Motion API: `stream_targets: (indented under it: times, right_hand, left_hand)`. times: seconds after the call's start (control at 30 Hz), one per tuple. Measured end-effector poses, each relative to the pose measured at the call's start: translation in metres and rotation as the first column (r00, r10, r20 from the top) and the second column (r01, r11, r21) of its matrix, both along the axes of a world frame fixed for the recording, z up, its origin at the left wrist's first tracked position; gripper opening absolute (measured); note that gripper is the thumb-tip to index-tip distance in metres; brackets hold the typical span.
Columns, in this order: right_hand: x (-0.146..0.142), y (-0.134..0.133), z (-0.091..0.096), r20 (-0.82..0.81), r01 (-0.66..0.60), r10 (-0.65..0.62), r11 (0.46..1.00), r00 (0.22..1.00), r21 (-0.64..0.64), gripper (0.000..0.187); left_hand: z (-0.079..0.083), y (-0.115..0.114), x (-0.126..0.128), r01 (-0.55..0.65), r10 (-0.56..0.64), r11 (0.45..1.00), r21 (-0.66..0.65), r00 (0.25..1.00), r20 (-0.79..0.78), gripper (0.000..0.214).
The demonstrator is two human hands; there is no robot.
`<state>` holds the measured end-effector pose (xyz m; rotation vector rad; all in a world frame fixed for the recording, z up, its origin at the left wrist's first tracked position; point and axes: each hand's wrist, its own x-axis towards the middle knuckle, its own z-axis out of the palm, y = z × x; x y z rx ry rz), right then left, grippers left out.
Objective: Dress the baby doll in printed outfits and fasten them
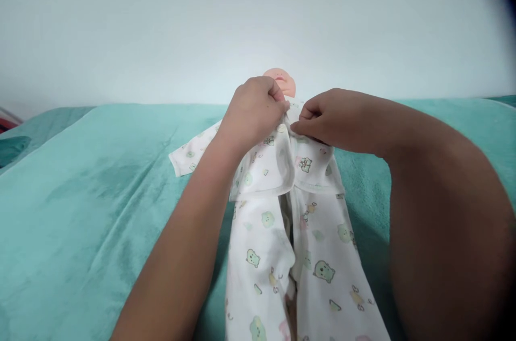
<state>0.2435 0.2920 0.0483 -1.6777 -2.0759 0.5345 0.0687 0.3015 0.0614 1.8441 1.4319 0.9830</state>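
Note:
A baby doll (287, 85) lies on its back, dressed in a white baby jacket (258, 169) and matching trousers (326, 244), both printed with green and pink animals. My left hand (258, 109) is closed in a pinch on the jacket's front edge near the neck. On the other side of the opening, my right hand (322, 118) also pinches the cloth of the jacket front. A small round fastener (281, 128) shows between the hands. Below it the two front edges meet, and they part towards the hem. The trousers have a gap down the middle.
A teal plush blanket (113, 196) spreads under the doll. Behind it rises a pale wall (161, 23). One jacket sleeve (189, 155) stretches out to the left. Something red (7, 125) sits at the far left edge.

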Motion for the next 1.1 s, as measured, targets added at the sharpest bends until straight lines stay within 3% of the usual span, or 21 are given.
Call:
stream_targets:
  times: [0.17, 0.27, 0.43, 0.57, 0.8, 1.0, 1.1]
  right_hand:
    - [-0.004, -0.002, 0.007, -0.218, 0.103, -0.099, 0.995, 0.971, 0.006, 0.017]
    - [-0.009, -0.003, 0.010, -0.263, 0.120, -0.109, 0.993, 0.959, 0.024, 0.015]
    - [-0.023, -0.002, 0.005, -0.144, 0.182, -0.168, 0.979, 0.975, 0.089, 0.027]
    - [-0.027, -0.003, 0.003, -0.089, 0.174, -0.160, 0.970, 0.983, 0.172, 0.033]
    - [-0.018, -0.013, 0.013, 0.099, 0.149, -0.152, 0.988, 0.983, 0.030, 0.016]
    - [-0.023, -0.024, 0.018, 0.264, 0.156, -0.146, 0.988, 0.953, -0.017, 0.032]
    - [-0.023, -0.027, 0.022, 0.308, 0.090, -0.073, 0.995, 0.949, -0.042, 0.036]
  left_hand:
    - [-0.003, 0.003, -0.002, 0.046, -0.046, 0.999, -0.016, 0.999, -0.002, 0.009]
    - [-0.002, 0.001, -0.001, 0.042, -0.039, 0.998, -0.041, 0.997, 0.065, 0.009]
    - [-0.004, 0.002, 0.003, 0.030, -0.024, 0.999, -0.044, 0.992, 0.124, 0.010]
    - [-0.009, 0.006, 0.002, 0.099, -0.101, 0.995, 0.021, 0.989, 0.112, 0.009]
    - [-0.009, 0.006, 0.001, 0.081, -0.083, 0.997, 0.020, 0.991, 0.107, 0.012]
    - [-0.007, 0.003, 0.003, 0.066, -0.065, 0.998, -0.004, 0.992, 0.108, 0.011]
    - [-0.006, 0.001, 0.004, 0.045, -0.042, 0.999, -0.016, 0.989, 0.139, 0.012]
